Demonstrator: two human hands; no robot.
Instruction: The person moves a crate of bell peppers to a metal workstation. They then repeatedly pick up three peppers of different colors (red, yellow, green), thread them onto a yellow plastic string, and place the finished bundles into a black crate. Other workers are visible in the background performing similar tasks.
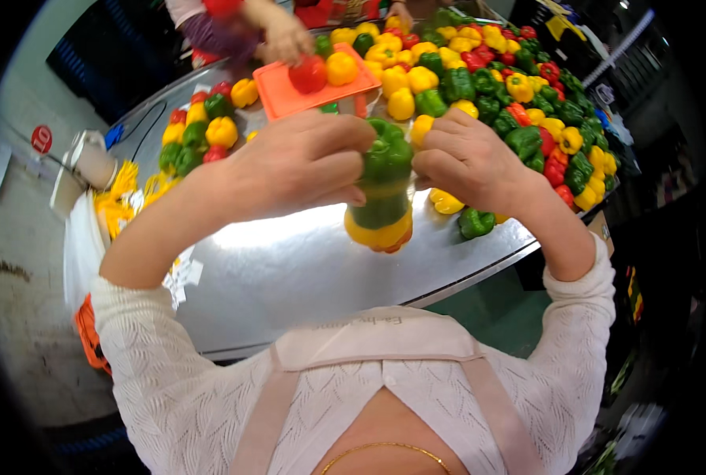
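In the head view, I see bare steel table [290, 269] bodyward of the fingers, its near edge curving; loose peppers [487, 85] crowd beyond the right ones. A glossy, lobed, green-over-yellow pepper stack [387, 158] is upright between left hand [297, 162] and right hand [473, 162], fingers curled closed, gripping its upper sides.

This looks like a produce-packing workplace: loose peppers [519, 87] heaped at upper right on a metal tabletop [290, 277], a co-worker [220, 36] at upper left, an apron [377, 344] at lower centre.
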